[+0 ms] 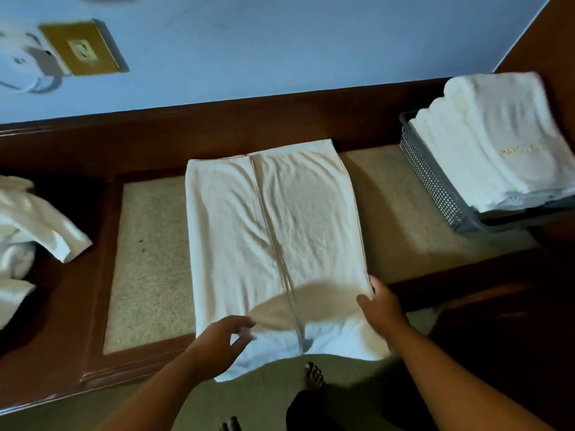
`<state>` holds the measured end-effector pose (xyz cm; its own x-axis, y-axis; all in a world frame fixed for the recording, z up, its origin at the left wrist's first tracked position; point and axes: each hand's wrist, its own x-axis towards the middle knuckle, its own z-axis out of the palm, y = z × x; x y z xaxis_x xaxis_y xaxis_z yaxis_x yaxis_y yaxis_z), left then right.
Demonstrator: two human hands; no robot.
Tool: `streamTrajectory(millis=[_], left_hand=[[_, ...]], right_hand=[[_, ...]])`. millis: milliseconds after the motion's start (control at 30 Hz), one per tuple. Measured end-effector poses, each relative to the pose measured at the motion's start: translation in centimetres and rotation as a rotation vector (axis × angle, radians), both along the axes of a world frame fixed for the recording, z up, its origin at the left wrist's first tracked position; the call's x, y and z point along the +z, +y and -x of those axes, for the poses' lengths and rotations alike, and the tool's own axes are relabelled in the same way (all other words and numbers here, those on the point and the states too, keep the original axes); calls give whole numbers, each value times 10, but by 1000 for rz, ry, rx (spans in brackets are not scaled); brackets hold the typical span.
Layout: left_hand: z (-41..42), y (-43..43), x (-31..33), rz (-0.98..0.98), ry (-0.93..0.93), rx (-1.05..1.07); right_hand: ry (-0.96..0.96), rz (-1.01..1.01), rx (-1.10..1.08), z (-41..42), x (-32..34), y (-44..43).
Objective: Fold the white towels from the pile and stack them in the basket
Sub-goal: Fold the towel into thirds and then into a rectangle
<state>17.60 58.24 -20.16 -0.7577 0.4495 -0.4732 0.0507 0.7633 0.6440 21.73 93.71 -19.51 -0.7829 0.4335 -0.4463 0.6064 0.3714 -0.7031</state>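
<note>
At the left edge of the frame lies the pile (28, 225) of rumpled white towels, on the dark wood of the table (77, 306); above it, in the upper left, a brass wall plate (82, 49) sits on the blue wall. In the middle, a white towel (270, 231) is spread flat over the table's beige inset, its two long sides folded in to meet along a seam down the centre. The left hand (224, 340) comes in from the lower left, forearm stretched, fingers loosely curled at the towel's near edge. Whether they pinch the cloth I cannot tell, as it is blurred. The right hand (381, 301), well apart from it, grips the towel's right edge near the lower corner, thumb on top. In the upper right a grey perforated basket (435, 181) holds folded towels (497, 141), stacked above its rim.
</note>
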Motion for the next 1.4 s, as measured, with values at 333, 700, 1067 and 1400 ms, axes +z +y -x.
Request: streamTrajectory(millis=[333, 700, 1067, 1400], left_hand=[[-46, -131, 31, -174, -123, 392], [-60, -169, 33, -49, -60, 274], [-45, -97, 22, 46, 27, -39], [1, -22, 5, 68, 301, 53]], right_hand=[[5, -74, 382, -38, -9, -218], [-203, 1, 521, -96, -24, -278], [-191, -193, 351, -102, -18, -186], [-41, -175, 378, -45, -6, -120]])
